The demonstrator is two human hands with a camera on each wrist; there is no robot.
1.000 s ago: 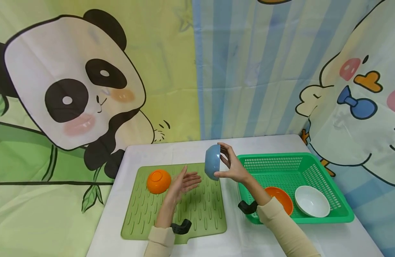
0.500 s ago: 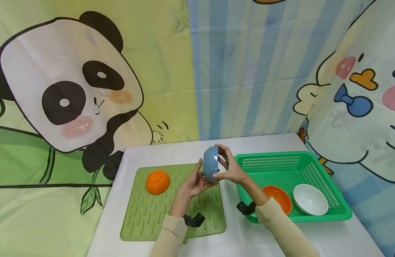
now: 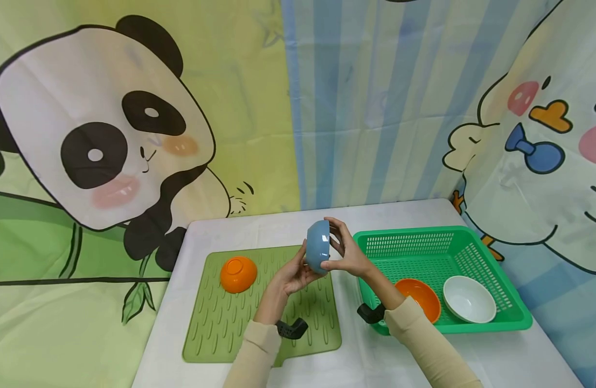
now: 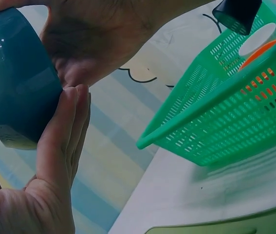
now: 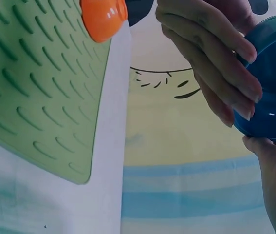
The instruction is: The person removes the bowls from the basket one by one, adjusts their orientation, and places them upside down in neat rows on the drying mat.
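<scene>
A glossy blue bowl (image 3: 318, 247) is held in the air on its side, its base to the left and its mouth to the right, above the right part of the green mat. My right hand (image 3: 348, 252) grips it at the rim, with the thumb low and the fingers at the top. My left hand (image 3: 290, 277) holds the base side from the lower left, thumb up along the bowl and fingers under it. In the right wrist view the left fingers (image 5: 220, 63) lie against the bowl's wall. The inside of the bowl is hidden.
An upside-down orange bowl (image 3: 238, 275) rests on the green ridged mat (image 3: 215, 328) at left. The green plastic basket (image 3: 404, 253) at right contains another orange bowl (image 3: 421, 299) and a white bowl (image 3: 469, 299). A printed curtain (image 3: 249, 108) hangs behind the white table (image 3: 356, 355).
My left hand has moved right and up from beside the blue bowl and taken hold of its base side. The right hand keeps its grip, barely shifted. Little differs in the last half second.
</scene>
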